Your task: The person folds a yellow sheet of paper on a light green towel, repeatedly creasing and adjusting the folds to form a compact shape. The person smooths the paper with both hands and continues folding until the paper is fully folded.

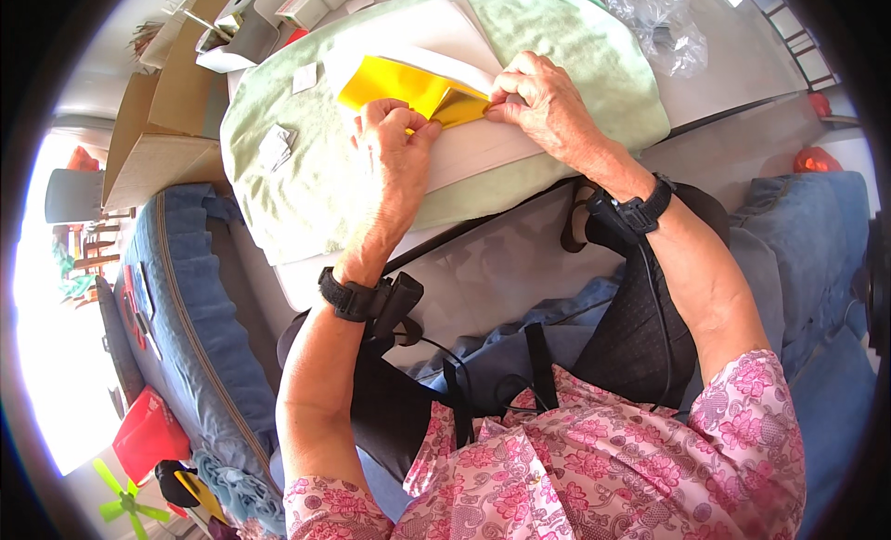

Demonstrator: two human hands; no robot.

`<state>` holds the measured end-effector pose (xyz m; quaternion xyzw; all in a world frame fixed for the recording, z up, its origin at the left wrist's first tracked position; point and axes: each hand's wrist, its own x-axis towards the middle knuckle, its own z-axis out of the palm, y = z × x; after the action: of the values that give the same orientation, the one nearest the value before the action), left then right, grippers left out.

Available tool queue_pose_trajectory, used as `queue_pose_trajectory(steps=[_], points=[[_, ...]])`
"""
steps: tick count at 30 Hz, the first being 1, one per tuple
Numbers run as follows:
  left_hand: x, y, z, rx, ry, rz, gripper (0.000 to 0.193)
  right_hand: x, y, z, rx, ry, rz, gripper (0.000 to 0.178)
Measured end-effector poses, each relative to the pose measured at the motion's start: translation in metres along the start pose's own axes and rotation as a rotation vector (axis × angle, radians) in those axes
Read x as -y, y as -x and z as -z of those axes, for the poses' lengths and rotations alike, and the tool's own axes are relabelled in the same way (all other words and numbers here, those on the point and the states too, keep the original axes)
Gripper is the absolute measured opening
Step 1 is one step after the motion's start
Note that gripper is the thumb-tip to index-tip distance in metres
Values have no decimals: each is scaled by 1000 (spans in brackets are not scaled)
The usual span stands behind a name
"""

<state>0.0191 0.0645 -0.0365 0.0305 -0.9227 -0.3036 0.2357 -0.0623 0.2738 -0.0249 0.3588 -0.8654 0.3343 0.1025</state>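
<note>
A pink floral blouse (594,466) fills the view's lower edge, at six o'clock, with two bare forearms reaching up from it, each wearing a black wrist strap (348,297). Past dark trousers (640,336), a white table (724,66) carries a pale green towel (306,178). On the towel, toward twelve o'clock, lies a sheet of white paper (483,150) with a yellow paper sheet (394,83) on it, one corner folded over. The left hand (394,145) presses its fingertips together, pinching the yellow sheet's near edge. The right hand (548,99), at one o'clock, pinches the folded corner. Small white paper scraps (276,145) lie at ten o'clock, an open cardboard box (153,141) beyond, and crumpled clear plastic (661,20) sits at one o'clock.
</note>
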Motion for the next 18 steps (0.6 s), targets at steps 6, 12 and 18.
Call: queue_pose_trajectory(steps=[6, 12, 18], points=[[-7, -1, 6, 25, -78, -5, 17, 0, 0, 0, 13, 23, 13, 14], [-5, -2, 4, 36, -93, 1, 19, -4, 0, -2, 12, 34, 4, 17], [-18, -3, 12, 103, -151, 27, 23, 0, -1, -3, 19, 63, -32, 20]])
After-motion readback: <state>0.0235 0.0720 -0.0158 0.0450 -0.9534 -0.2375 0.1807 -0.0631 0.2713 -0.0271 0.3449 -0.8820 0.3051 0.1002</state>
